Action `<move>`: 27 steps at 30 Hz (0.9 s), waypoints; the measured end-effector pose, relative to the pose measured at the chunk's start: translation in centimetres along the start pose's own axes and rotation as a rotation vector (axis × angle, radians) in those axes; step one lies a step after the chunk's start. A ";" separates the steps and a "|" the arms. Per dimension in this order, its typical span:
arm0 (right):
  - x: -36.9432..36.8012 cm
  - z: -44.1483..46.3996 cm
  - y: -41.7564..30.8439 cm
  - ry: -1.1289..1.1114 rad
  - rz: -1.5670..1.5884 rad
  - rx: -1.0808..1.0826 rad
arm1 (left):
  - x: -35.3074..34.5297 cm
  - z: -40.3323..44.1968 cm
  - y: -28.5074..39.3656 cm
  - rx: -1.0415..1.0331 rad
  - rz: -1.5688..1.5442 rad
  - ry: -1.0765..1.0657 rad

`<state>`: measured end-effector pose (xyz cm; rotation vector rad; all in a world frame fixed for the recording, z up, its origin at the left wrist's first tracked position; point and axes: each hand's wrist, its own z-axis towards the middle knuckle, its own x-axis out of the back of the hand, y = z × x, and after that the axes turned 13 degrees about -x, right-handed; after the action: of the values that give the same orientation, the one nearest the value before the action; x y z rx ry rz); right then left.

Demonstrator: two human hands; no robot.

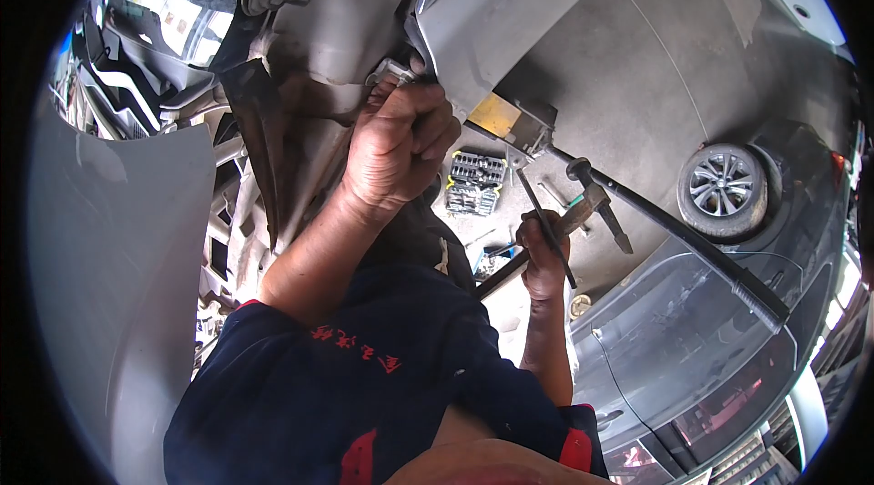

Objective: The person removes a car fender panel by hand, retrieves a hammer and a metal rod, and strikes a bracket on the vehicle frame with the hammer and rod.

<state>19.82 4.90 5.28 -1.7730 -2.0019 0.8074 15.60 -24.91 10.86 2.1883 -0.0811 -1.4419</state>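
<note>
My left hand [393, 143] is raised against the grey car body, fingers curled closed at a small metal bracket [391, 73] beside the edge of a silver panel [492, 7]. The fingers partly cover the bracket. Lower and to the right, my right hand [543, 250] is closed around the handle of a hammer [596, 201], whose head points away from me. A thin dark metal bar [543, 216] crosses the same hand, its ends sticking out on both sides; the fingers seem to hold it too.
A floor jack [494, 114] with a long black handle [674, 225] stands on the right. Beyond are an open socket set [476, 183], a loose wheel [724, 191] and a dark grey car [674, 330]. A large silver panel [118, 257] rises at my left.
</note>
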 end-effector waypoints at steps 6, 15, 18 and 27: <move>0.3 0.6 0.1 0.004 -0.052 0.001 | -0.1 0.0 -0.1 -0.017 0.021 0.020; 1.0 0.6 -0.1 -0.029 0.002 -0.016 | 0.5 -0.5 -0.5 -0.047 -0.203 -0.065; 1.4 0.4 -0.1 -0.023 -0.007 -0.008 | -0.3 -1.0 -0.2 -0.023 -0.210 0.002; 1.9 0.5 1.0 -0.061 0.038 0.014 | -1.5 -1.6 0.3 -0.010 -0.051 0.117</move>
<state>19.95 6.76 4.08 -1.8042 -2.0010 0.8953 16.48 -24.08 12.71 2.2765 0.0225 -1.3347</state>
